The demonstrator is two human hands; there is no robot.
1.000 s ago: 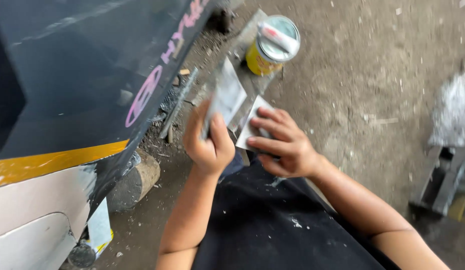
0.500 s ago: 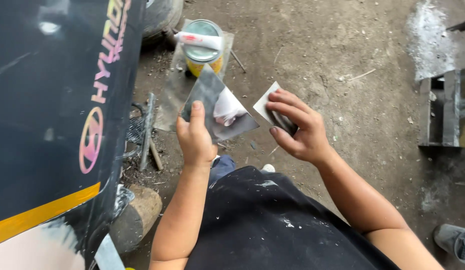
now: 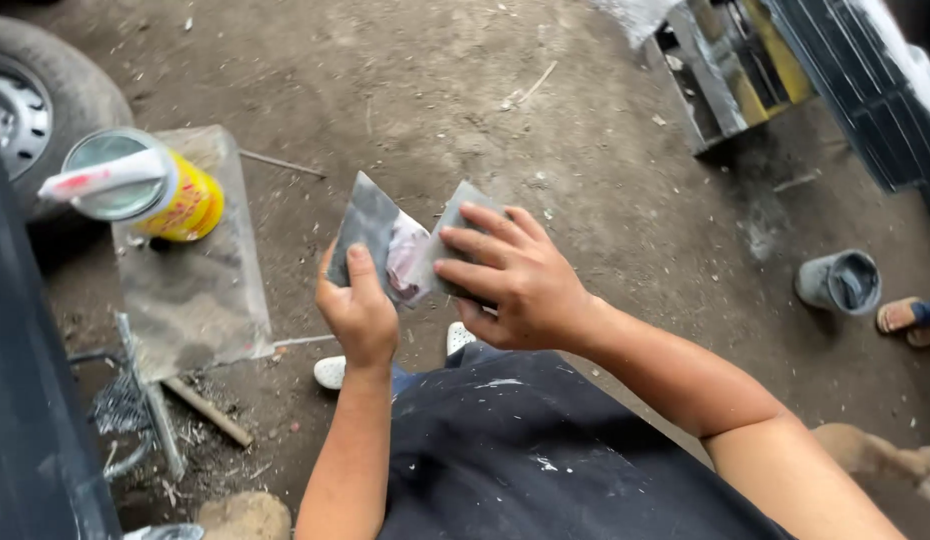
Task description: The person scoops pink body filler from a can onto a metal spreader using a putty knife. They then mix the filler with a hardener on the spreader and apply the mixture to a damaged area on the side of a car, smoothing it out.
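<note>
far left edge of the frame, a dark vehicle panel (image 3: 25, 400) runs down the side, with a tyre (image 3: 45, 95) tucked in the upper left corner. just right of that, a yellow tin (image 3: 160, 185) stands on a flat grey sheet (image 3: 200, 300) on the dirt, and a white tube (image 3: 100, 178) lies across the tin's open top. below the sheet, some sticks and bent wire (image 3: 135, 410) sit on the ground.

centre of the frame now: the left hand (image 3: 360, 315) is clenched around a thin grey spreader blade (image 3: 363, 228), thumb pressed on its face, and a dab of pinkish white filler (image 3: 405, 265) sits on the blade's right part. touching it from the right, the right hand (image 3: 515, 280) grips a second, smaller spreader (image 3: 453, 222), fingers laid flat over it, its edge meeting the filler. both blades look light, thin and a little springy, probably slick where the paste has smeared, so the dry lower edge with a thumb on top looks like the safest hold. the filler itself looks soft and sticky.

lower middle, a dark paint-flecked garment (image 3: 545, 460) fills the bottom, a white shoe (image 3: 335, 372) peeking out. far right, a small grey pot (image 3: 840, 282) stands on the ground beside someone else's sandalled foot (image 3: 910, 318), with metal frames (image 3: 765, 70) in the upper right.
</note>
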